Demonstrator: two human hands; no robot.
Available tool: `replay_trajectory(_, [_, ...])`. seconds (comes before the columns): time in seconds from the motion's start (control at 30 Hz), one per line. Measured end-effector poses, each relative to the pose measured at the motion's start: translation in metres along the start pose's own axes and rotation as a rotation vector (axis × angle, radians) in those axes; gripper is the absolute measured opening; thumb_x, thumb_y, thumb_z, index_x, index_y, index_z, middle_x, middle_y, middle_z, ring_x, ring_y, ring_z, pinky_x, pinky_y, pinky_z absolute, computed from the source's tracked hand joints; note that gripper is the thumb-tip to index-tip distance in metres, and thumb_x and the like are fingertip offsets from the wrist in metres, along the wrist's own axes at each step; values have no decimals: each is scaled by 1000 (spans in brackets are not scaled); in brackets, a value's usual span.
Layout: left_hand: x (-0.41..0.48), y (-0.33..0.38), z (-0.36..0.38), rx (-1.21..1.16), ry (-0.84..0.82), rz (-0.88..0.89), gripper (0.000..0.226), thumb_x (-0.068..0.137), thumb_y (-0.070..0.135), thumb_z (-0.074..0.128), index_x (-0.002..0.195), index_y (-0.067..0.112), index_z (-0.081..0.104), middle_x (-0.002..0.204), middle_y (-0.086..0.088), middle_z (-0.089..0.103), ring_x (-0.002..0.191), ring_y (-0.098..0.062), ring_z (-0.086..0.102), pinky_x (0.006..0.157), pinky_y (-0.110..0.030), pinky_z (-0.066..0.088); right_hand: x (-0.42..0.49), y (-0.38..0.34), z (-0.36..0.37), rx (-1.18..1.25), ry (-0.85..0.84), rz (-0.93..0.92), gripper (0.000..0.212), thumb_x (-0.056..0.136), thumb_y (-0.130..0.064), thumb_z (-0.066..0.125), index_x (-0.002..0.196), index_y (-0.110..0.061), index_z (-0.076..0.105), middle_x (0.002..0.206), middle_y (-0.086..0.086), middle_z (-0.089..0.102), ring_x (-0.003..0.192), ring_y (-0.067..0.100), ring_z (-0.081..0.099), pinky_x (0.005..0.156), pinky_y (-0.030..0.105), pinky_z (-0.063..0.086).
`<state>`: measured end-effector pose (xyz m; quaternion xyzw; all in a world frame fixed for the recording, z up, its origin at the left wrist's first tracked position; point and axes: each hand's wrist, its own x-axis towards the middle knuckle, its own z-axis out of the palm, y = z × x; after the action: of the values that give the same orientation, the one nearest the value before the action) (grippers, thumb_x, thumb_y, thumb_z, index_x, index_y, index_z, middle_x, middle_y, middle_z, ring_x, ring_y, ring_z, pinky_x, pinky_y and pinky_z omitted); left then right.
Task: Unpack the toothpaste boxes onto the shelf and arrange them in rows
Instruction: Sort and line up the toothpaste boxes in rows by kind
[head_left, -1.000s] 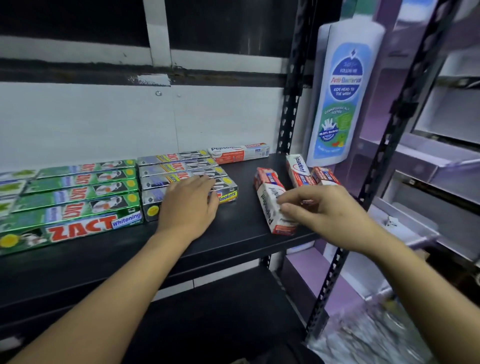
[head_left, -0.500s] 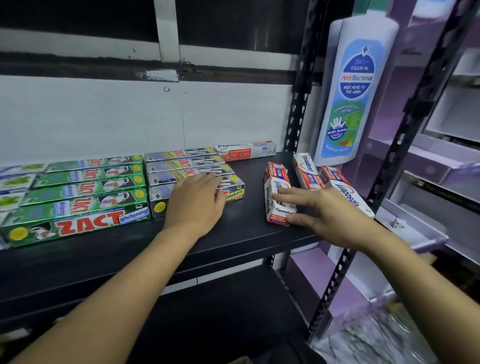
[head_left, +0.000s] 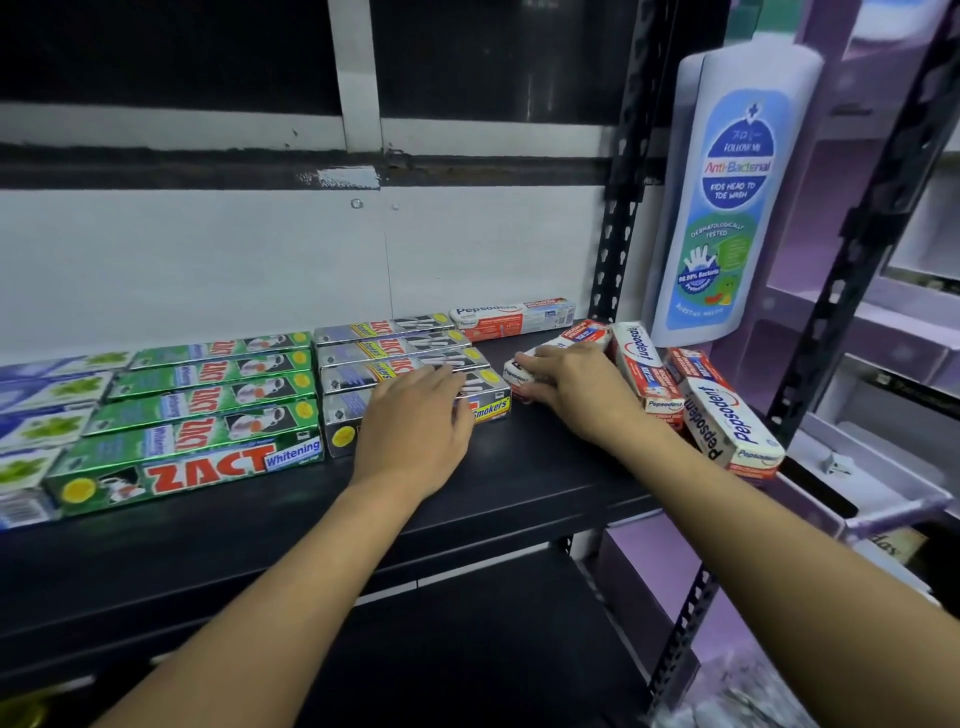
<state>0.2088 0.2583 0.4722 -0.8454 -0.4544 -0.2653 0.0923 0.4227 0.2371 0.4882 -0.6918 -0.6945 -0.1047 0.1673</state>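
Toothpaste box of white-and-red Pepsodent card (head_left: 576, 335): it lies flat on the black shelf board (head_left: 519, 467), just right of the silver row, with its near end under the right hand (head_left: 576, 389). That hand's grip is closed on the box, fingers curled over its end. The left hand (head_left: 415, 426) rests flat on the silver ZACT Smokers boxes (head_left: 384, 358), its grip open and fingers straight.

Edges and free room: a bare strip of board runs along the front lip ahead of every row. At the right end, three more white-and-red Pepsodent boxes (head_left: 727, 421) lie askew, and the nearest reaches the front corner beside the black perforated front post (head_left: 831, 338). A matching rear post (head_left: 618, 234) closes the back corner.

Surface and surroundings: white wall panel (head_left: 208, 260) behind; white bottle-shaped cardboard sign (head_left: 727, 208) to the right.

Stock: green ZACT Whitening boxes (head_left: 208, 410) lie in parallel rows, touching the silver ones. One long Pepsodent box (head_left: 514, 314) lies against the wall.
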Motion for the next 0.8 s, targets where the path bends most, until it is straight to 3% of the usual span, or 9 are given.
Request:
replay_trajectory(0.1, [0, 0, -1, -5, 3, 1, 41, 100, 36, 41, 135, 22, 58, 137, 4, 59, 125, -18, 53, 106, -37, 37, 9, -1, -1, 142, 26, 42, 56, 90, -46, 64, 140, -25, 53, 144, 3, 53, 129, 35, 43, 111, 44, 33])
replay_trajectory(0.27, [0, 0, 0, 6, -5, 2, 43, 101, 37, 40, 137, 23, 56, 138, 4, 58, 128, -17, 51, 108, -37, 35, 12, 21, 1, 140, 28, 60, 57, 93, -27, 65, 146, -32, 45, 160, 5, 27, 147, 33, 19, 119, 48, 21])
replay_trajectory(0.4, [0, -1, 0, 3, -11, -1, 41, 100, 37, 39, 134, 23, 57, 135, 4, 60, 126, -17, 52, 106, -37, 36, 27, 23, 11, 145, -52, 159, 60, 96, -31, 59, 150, -36, 34, 163, 11, 14, 148, 42, 5, 120, 53, 11])
replay_trajectory(0.53, [0, -1, 0, 0, -20, 1, 43, 101, 38, 38, 138, 24, 55, 142, 6, 55, 132, -15, 47, 110, -35, 32, 41, 18, 21, 204, -62, 262, 55, 97, -35, 57, 149, -38, 37, 164, 14, 2, 145, 51, -4, 117, 60, 8])
replay_trajectory(0.67, [-1, -1, 0, 7, -18, 2, 43, 101, 37, 39, 139, 24, 54, 145, 8, 53, 134, -13, 45, 111, -34, 30, 52, 16, 23, 183, -65, 280, 53, 99, -38, 52, 149, -36, 36, 161, 21, 9, 144, 52, -4, 118, 53, -3])
replay_trajectory(0.8, [-1, 0, 0, -7, -22, -9, 42, 101, 37, 42, 138, 24, 55, 145, 8, 52, 135, -13, 44, 112, -34, 29, 70, 15, 32, 218, -50, 281, 52, 97, -43, 52, 147, -37, 40, 156, 23, 25, 146, 46, 10, 119, 55, -4])
